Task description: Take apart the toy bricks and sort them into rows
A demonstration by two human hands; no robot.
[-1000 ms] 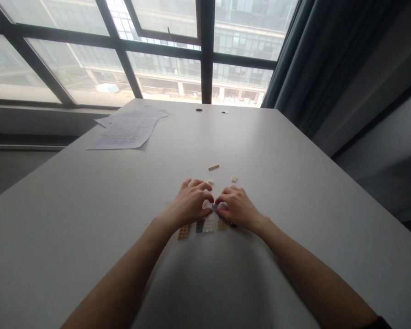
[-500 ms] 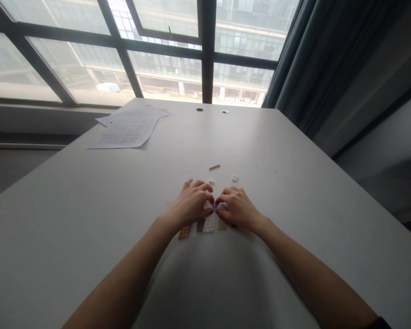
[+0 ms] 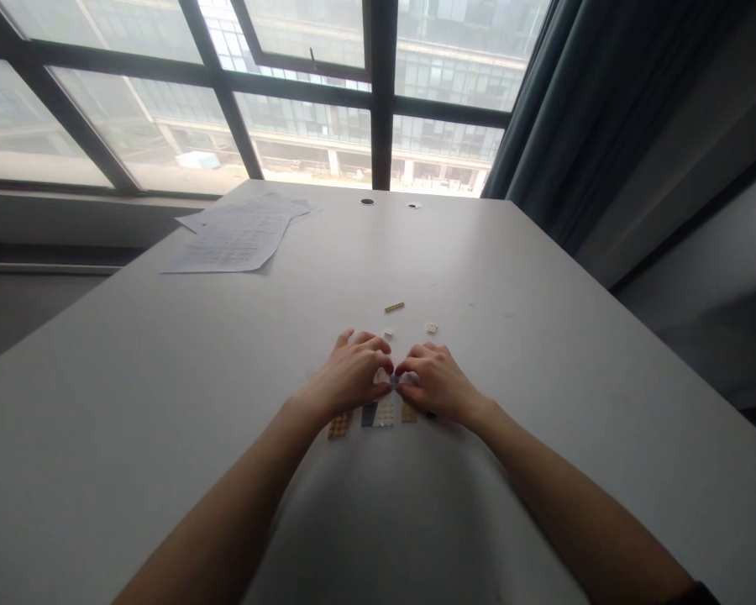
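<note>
Between my two hands is a small grey building brick (image 3: 394, 381), pinched from both sides. My left hand (image 3: 362, 368) grips it with thumb and forefinger, while my right hand (image 3: 434, 378) closes on its other side. Just below the fingers lies a studded plate (image 3: 385, 412), part dark and part cream. A tan plate (image 3: 409, 412) sits to its right, and a brown studded plate (image 3: 338, 426) is partly hidden by my left wrist. Something small and dark shows under my right hand.
Beyond my hands lie a thin yellow strip (image 3: 394, 307), a small white brick (image 3: 388, 334) and a white studded piece (image 3: 432, 328). Printed papers (image 3: 233, 239) rest at the far left of the white table (image 3: 542, 378). Two cable holes are near its far edge.
</note>
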